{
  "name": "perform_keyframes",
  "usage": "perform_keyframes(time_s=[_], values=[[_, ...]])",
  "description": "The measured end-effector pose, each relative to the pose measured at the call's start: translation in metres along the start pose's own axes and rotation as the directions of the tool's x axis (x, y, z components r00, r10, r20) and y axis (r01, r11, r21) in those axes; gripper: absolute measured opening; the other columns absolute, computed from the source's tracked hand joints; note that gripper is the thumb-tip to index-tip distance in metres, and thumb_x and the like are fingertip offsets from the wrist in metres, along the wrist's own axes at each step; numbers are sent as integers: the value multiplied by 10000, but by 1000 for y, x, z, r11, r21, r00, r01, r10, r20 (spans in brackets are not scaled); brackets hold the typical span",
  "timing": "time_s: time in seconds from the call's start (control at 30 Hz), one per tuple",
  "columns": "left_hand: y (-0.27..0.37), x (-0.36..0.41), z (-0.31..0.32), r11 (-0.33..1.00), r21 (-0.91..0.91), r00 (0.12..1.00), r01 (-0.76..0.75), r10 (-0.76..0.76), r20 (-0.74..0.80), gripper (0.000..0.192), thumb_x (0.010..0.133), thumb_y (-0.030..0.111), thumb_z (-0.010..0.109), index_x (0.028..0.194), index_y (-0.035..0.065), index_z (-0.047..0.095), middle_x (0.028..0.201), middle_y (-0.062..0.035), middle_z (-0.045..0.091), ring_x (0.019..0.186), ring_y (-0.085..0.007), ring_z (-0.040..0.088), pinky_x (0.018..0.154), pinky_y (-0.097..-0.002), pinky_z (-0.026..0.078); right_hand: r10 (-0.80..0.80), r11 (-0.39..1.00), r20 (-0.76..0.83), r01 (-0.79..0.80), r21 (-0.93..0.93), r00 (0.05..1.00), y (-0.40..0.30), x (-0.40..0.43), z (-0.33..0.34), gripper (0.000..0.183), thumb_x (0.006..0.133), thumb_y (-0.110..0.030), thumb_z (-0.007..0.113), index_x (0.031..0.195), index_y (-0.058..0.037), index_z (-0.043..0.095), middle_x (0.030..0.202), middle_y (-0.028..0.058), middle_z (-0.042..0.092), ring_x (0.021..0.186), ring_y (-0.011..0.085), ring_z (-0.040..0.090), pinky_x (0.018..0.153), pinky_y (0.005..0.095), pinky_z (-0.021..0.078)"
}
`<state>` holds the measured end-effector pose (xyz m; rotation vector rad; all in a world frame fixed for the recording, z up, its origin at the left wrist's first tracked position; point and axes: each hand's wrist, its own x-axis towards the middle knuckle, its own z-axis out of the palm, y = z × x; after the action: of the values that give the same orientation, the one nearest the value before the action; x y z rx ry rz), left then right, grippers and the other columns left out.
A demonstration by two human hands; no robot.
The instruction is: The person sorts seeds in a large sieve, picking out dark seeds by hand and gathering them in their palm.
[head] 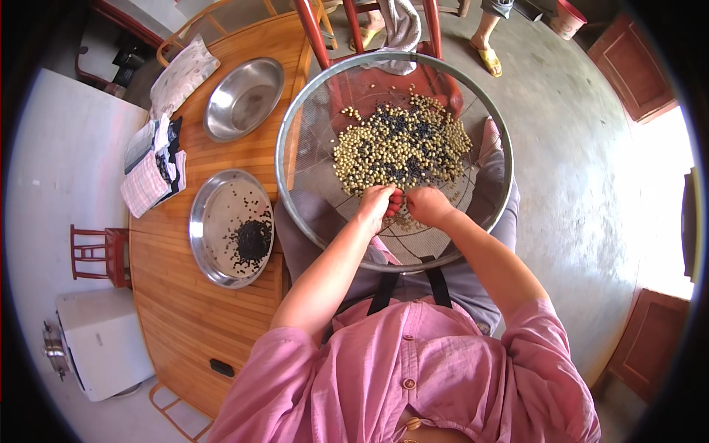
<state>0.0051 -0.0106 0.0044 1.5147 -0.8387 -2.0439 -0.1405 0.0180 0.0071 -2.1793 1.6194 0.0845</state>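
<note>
A round sieve (pixel 283 166) with a metal rim and mesh bottom rests over my lap. Mixed pale and black beans (pixel 401 141) are spread over its middle and far part. My left hand (pixel 381 204) is over the near edge of the beans, its fingers curled; whether it holds any cannot be made out. Close beside it, on the right, my right hand (pixel 427 205) is bent into a fist-like shape, its fingertips hidden. To the left, a steel basin (pixel 194 235) holds a heap of small black beans (pixel 253 241).
The wooden table (pixel 183 299) at left bears another steel basin (pixel 243 99), folded cloths (pixel 149 166), a cushion (pixel 183 77) and a small black object (pixel 221 367). A red chair (pixel 388 88) stands under the sieve's far side. Another person's slippered feet (pixel 487 58) are beyond it.
</note>
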Motion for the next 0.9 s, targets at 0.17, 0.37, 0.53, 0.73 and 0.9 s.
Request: perform_keyframes(time_s=[0.17,0.37,0.53,0.73,0.9], values=[[0,-1,5,995,93,1000,-22,21,9,214,828,216,489,766,34,584,616,-15,527,497,-93,463,421,-209,334,196,280,82,-136,950,977,23,6,-7,135,664,-132,498,598,-18,530,565,67,537,543,186,530,500,288,418],[3,-6,8,967,249,998,-55,47,39,197,832,193,479,788,42,597,588,14,507,477,-62,437,406,-192,323,139,-399,190,-120,909,972,24,-4,-29,58,680,-77,478,655,-37,511,612,81,530,500,150,485,488,266,418],[-4,-1,7,952,301,998,-59,44,54,192,843,168,455,818,42,598,590,17,513,476,-60,441,418,-191,341,207,-180,311,-276,944,928,26,-1,-22,29,641,-62,531,633,-39,515,582,58,522,471,147,485,443,291,422],[-4,-1,8,968,243,997,-68,55,63,181,843,133,443,849,20,584,660,-24,559,516,-85,487,441,-196,380,40,862,-64,-2,507,997,21,-1,-6,122,635,-142,543,685,-38,580,678,111,592,607,245,577,577,346,471],[0,-3,5,985,150,993,-86,72,97,180,840,133,450,845,9,580,692,-41,568,546,-102,505,463,-195,397,112,976,84,-125,180,990,8,-10,-16,152,655,-148,525,744,-60,610,829,127,603,781,281,582,699,373,466]])
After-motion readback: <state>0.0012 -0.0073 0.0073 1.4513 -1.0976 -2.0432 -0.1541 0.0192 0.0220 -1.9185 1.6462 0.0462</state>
